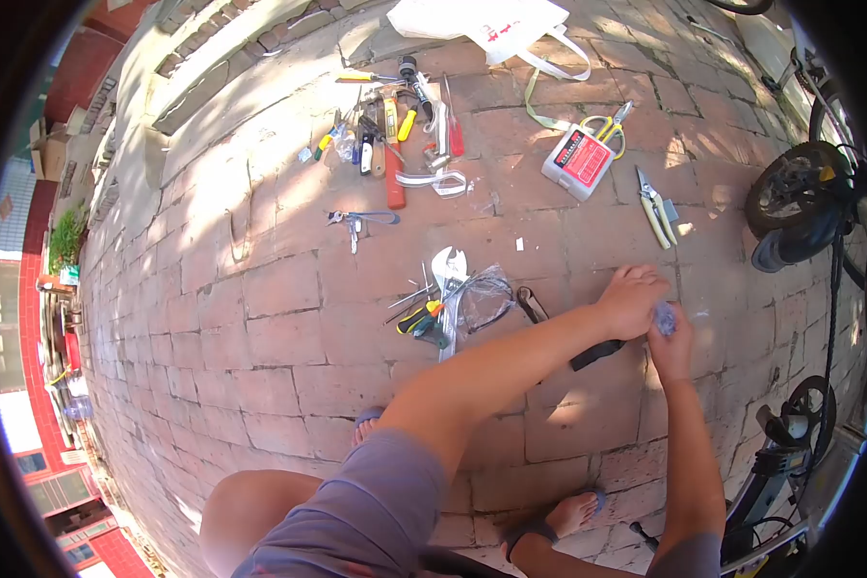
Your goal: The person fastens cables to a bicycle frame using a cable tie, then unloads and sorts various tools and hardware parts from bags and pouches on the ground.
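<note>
My left hand (634, 297) is closed at the right of the middle, fingers curled; what lies inside them is hidden. Close beside it, my right hand (672, 349) grips a small crumpled piece of clear, bluish plastic (665, 318). A black strap-like thing (597, 354) shows beneath my left wrist, partly covered. Left of my forearm, an adjustable wrench (448, 275), a yellow-and-black screwdriver (419, 316) and a clear plastic bag (486, 297) lie on the bricks. Pruning shears (657, 210) rest just beyond my hands.
A hammer (393, 173) lies among several tools farther off. Past my hands stand a grey box with a red label (581, 162) and yellow-handled scissors (607, 130). A white bag (491, 24) is at the top. A wheeled vehicle (804, 197) stands along the right.
</note>
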`<action>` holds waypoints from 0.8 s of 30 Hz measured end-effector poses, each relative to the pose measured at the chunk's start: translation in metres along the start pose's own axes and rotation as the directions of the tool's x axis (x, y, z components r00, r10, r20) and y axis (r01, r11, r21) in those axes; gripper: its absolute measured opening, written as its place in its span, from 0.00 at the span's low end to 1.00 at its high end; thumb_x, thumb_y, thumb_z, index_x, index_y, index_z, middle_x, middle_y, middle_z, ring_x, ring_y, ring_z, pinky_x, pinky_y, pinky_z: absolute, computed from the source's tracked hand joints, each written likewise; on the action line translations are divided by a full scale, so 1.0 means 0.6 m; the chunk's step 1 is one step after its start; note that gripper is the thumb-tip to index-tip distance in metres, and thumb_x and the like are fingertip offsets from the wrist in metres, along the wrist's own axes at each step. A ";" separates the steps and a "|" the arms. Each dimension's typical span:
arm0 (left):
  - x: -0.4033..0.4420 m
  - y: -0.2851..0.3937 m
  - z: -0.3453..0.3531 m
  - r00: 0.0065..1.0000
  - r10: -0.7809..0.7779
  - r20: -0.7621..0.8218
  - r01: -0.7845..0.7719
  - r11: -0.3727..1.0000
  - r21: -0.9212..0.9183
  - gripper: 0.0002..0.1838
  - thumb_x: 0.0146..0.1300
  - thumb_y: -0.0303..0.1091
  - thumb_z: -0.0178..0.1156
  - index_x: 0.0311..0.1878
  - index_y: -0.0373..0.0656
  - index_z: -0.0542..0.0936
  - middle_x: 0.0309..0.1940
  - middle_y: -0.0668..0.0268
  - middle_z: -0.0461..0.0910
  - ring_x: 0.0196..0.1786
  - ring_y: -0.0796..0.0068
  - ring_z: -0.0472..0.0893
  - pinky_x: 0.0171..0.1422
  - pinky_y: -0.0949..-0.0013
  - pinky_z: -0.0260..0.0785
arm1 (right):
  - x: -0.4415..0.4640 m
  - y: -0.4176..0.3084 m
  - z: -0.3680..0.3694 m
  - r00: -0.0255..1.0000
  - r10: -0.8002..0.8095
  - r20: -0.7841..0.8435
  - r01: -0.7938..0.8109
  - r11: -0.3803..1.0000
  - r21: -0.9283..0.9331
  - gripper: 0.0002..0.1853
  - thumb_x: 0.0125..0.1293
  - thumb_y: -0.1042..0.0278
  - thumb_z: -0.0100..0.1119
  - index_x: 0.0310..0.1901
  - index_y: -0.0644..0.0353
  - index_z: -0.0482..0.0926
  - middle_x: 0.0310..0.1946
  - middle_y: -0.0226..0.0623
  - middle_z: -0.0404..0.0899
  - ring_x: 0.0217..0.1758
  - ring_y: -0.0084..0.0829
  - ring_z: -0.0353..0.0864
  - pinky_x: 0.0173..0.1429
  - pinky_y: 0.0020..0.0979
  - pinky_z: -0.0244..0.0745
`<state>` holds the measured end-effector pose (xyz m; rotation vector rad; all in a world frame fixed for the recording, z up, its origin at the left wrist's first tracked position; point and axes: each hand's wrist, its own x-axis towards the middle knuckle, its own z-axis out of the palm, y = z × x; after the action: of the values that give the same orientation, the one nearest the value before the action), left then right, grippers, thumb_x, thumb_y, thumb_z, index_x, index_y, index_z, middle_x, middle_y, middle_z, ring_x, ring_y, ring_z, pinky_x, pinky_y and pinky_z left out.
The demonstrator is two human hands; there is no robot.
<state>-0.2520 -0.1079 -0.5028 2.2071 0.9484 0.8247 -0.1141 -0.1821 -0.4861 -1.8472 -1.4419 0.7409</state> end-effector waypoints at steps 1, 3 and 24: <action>0.025 0.001 -0.015 0.976 -0.067 0.209 0.079 0.996 -0.051 0.14 0.54 0.33 0.58 0.45 0.47 0.81 0.47 0.61 0.81 0.55 0.62 0.77 0.60 0.60 0.66 | 0.008 -0.008 -0.001 1.000 -0.016 -0.020 0.016 1.000 0.007 0.09 0.54 0.74 0.60 0.38 0.65 0.77 0.29 0.39 0.77 0.31 0.27 0.75 0.39 0.30 0.72; 0.050 -0.010 -0.039 0.904 -0.113 0.412 0.178 0.976 -0.124 0.13 0.53 0.34 0.59 0.44 0.48 0.83 0.43 0.61 0.83 0.51 0.62 0.80 0.57 0.61 0.68 | 0.014 -0.025 -0.007 0.998 -0.032 -0.057 0.033 0.999 0.019 0.08 0.55 0.74 0.60 0.37 0.64 0.76 0.29 0.39 0.77 0.32 0.26 0.75 0.39 0.30 0.72; 0.031 -0.077 -0.071 0.991 -0.118 -0.056 0.110 0.986 -0.124 0.05 0.56 0.35 0.61 0.29 0.48 0.84 0.29 0.61 0.83 0.43 0.56 0.78 0.60 0.53 0.60 | -0.074 -0.053 0.057 0.907 -0.322 0.272 0.378 0.906 -0.188 0.12 0.48 0.75 0.66 0.37 0.59 0.79 0.31 0.39 0.78 0.33 0.43 0.81 0.37 0.36 0.76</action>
<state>-0.2915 -0.0558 -0.5031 2.0148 1.0176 0.8796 -0.1693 -0.2144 -0.4806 -1.6339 -2.0309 0.6406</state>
